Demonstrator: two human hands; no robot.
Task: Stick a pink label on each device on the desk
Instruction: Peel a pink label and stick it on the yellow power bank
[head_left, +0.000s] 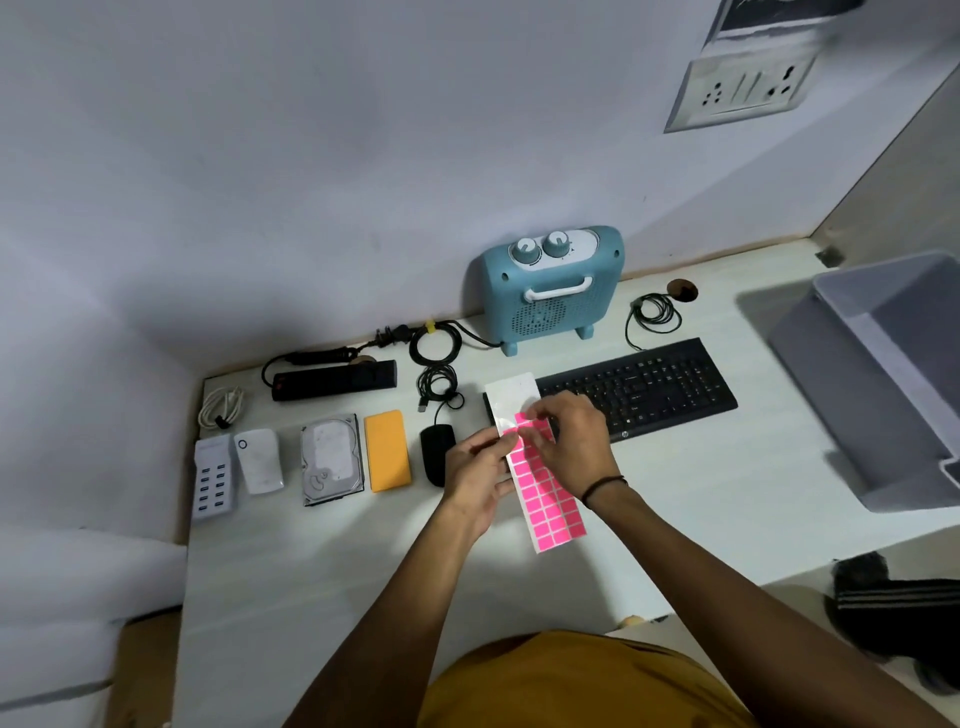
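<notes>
Above the worktop centre, both hands pinch the label sheet: left hand grips its edge, right hand w/ fingertips nipping a pink label corner; prob. light, floppy, tacky, so lift by corners.

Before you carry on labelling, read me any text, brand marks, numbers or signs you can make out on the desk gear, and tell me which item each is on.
"hp": round logo on the front edge of the black keyboard, just legible.
Key legends on that keyboard: too small to read.
Sticker on the hard drive: print too blurred to read.
Ring symbol, no letters: on the white device.
Marks around the blue heater knobs: too small to read.
Pink label sheet: blank.
</notes>
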